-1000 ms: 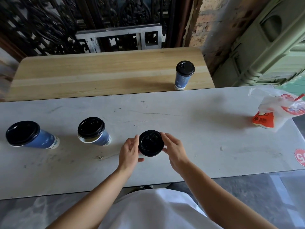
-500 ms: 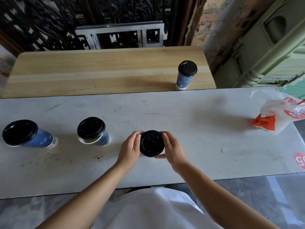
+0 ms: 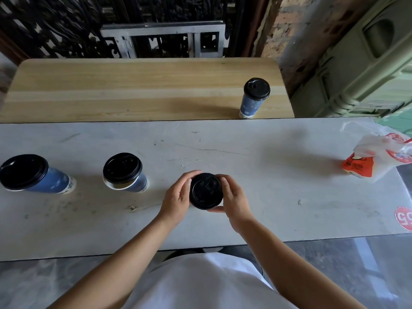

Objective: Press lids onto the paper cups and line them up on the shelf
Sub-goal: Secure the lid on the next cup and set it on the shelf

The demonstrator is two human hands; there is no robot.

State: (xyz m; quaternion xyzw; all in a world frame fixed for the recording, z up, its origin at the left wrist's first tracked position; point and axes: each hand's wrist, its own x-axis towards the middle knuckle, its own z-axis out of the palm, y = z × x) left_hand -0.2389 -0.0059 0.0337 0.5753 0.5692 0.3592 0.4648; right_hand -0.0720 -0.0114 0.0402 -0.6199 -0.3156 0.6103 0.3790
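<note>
Lid [image 3: 206,191] gets pressed: left hand [image 3: 176,197] and right hand [image 3: 235,198] squeeze it, maybe snapped; next, carry it to shelf [image 3: 133,85].

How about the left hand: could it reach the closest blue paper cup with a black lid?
Probably yes: that blue paper cup stands just beside the left hand, only white tabletop between them, though the hand holds another black lid.
</note>
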